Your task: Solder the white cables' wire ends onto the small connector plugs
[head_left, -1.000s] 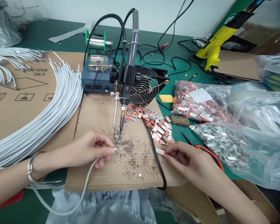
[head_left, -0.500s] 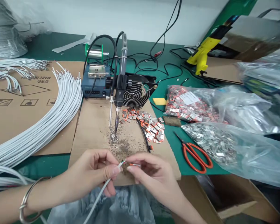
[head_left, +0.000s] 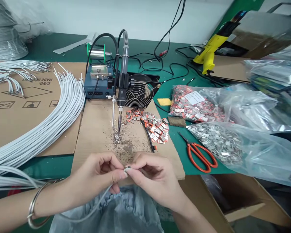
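My left hand (head_left: 100, 173) pinches a white cable (head_left: 94, 208) just behind its stripped end, and the rest of the cable hangs down over my lap. Thumb and forefinger of my right hand (head_left: 155, 179) close on the thin wires at that end, so the two hands almost touch. A USB connector seen in the right hand a moment ago is now hidden by the fingers. Beyond the hands, a soldering iron (head_left: 120, 118) points tip down in its stand over solder specks. Orange and metal USB connectors (head_left: 157, 129) lie in a pile to its right.
Bundled white cables (head_left: 60, 116) lie on cardboard at left. Behind are a blue soldering station (head_left: 97, 89), a solder spool (head_left: 97, 53) and a fan (head_left: 139, 94). Orange-handled scissors (head_left: 201, 157), bags of connectors (head_left: 196, 103) and metal shells (head_left: 218, 142), and a yellow heat gun (head_left: 212, 48) are at right.
My right hand has moved left against the cable end, its fingertips now on the wires. The connector in it has gone out of sight. The view has shifted slightly.
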A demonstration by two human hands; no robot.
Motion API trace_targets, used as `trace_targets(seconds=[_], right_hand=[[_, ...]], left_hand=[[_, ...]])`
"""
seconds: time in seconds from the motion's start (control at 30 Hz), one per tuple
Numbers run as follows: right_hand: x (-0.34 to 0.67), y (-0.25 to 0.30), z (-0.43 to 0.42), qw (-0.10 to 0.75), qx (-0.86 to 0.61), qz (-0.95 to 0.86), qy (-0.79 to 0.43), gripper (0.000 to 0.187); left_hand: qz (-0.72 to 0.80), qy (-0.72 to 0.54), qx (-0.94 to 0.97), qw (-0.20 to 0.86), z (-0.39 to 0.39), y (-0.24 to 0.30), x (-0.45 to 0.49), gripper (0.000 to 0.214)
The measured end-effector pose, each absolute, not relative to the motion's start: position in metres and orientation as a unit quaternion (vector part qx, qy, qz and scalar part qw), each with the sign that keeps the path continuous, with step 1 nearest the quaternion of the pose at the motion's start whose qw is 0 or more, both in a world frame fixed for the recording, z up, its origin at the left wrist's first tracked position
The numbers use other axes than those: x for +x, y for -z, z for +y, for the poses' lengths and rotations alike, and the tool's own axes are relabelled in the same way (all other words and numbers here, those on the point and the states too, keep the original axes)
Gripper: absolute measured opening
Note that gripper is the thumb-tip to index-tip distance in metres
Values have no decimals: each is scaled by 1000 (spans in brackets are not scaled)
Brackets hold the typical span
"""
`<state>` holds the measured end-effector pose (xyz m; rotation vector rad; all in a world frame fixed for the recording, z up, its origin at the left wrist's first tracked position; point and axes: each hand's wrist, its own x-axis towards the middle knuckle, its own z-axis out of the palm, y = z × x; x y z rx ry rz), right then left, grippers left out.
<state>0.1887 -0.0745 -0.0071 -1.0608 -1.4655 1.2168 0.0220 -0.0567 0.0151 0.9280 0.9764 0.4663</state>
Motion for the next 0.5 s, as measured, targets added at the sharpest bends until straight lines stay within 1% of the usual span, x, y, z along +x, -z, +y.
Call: trace_targets(seconds=[0.07,0.13,0.2,0.27,0.33,0.4,0.43,0.5], right_hand=[[183,12,-76,503,-418,-578,-489,17],[176,18,-78,548,-411,-568,-457,17],[172,25,-80,567,-410,-580,-416,16],[174,28,-80,547,-417,-600,-408,13],[183,27,-78,515,-443,-591,-435,4],[196,25,-74,496,-484,-565,-448,15],[203,23,-71,485,-506,-557,-445,16],[214,20,-64,451,-537,-566,-433,8]], left_hand=[[442,-222,394,774,-59,-13,24,28],[435,-228,366,790,-60,-10,26,35],[432,-232,349,799,-61,-7,27,39],[434,-232,356,794,-59,-6,25,38],[442,-229,380,779,-56,-6,21,36],[455,-221,414,757,-51,-7,14,31],[462,-217,437,741,-48,-7,11,28],[475,-205,500,694,-39,-5,4,22]])
